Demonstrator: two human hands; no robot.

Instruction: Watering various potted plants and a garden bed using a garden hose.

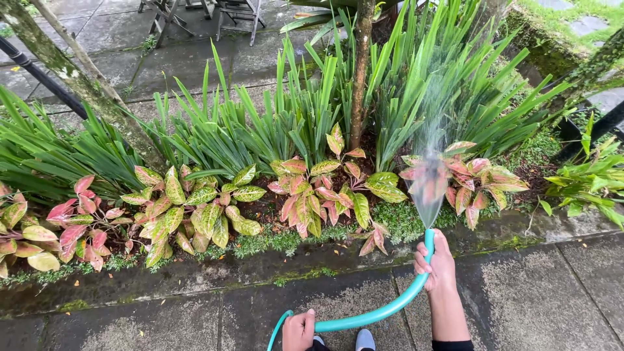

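Right hand clamped around the tip of a teal garden hose, water fanning over pink-and-green leafy plants in the bed, left hand gripping the hose lower down, above wet paving

Right hand grips the green hose end, spraying water over pink-leaved plants; left hand holds it lower.

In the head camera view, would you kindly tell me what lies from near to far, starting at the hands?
Left hand on the green hose → right hand at the hose end → wet stone curb → pink-and-green leafy plants → tall green blade-leaved plants → paved path → chairs.
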